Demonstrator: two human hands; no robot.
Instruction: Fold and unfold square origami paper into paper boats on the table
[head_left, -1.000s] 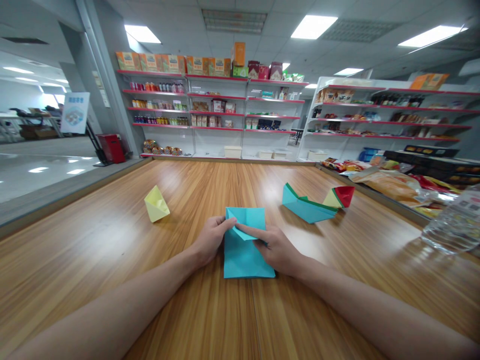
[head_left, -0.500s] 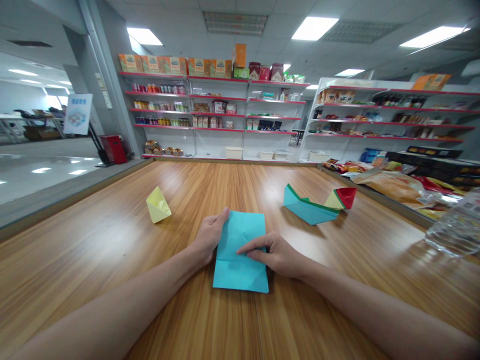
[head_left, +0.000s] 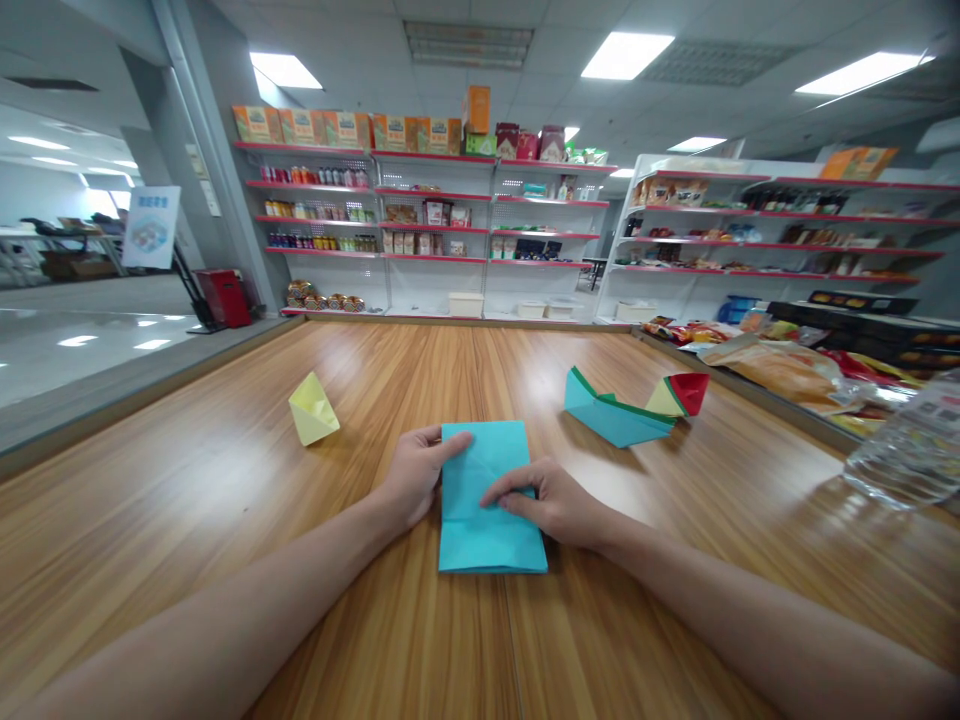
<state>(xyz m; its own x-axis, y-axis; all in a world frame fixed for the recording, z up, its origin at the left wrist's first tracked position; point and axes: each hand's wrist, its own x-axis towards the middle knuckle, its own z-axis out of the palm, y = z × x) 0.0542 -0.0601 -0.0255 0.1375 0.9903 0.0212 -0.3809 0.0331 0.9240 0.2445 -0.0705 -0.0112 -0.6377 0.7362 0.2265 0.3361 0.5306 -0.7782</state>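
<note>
A folded sheet of light-blue paper (head_left: pixel 480 545) is between my hands in the middle of the wooden table, its lower end slightly parted into layers. My left hand (head_left: pixel 414 475) grips its upper left edge, thumb on top and fingers beneath. From the right side, my right hand (head_left: pixel 555 505) closes on the sheet; index finger and thumb rest near its middle, while the other fingers are partly hidden at the edge. Creases cross the paper.
A yellow folded-paper piece (head_left: pixel 313 410) stands to the left. On the right sit a blue-and-green paper boat (head_left: pixel 619 418) and a red-and-yellow paper piece (head_left: pixel 679 395) touching it. A clear plastic bottle (head_left: pixel 904 450) is at far right. Stocked shelves (head_left: pixel 435 205) stand beyond the table.
The blue paper has turned slightly, its lower end swinging right. My left thumb has moved from the edge onto the paper's face. My right hand has barely shifted.
</note>
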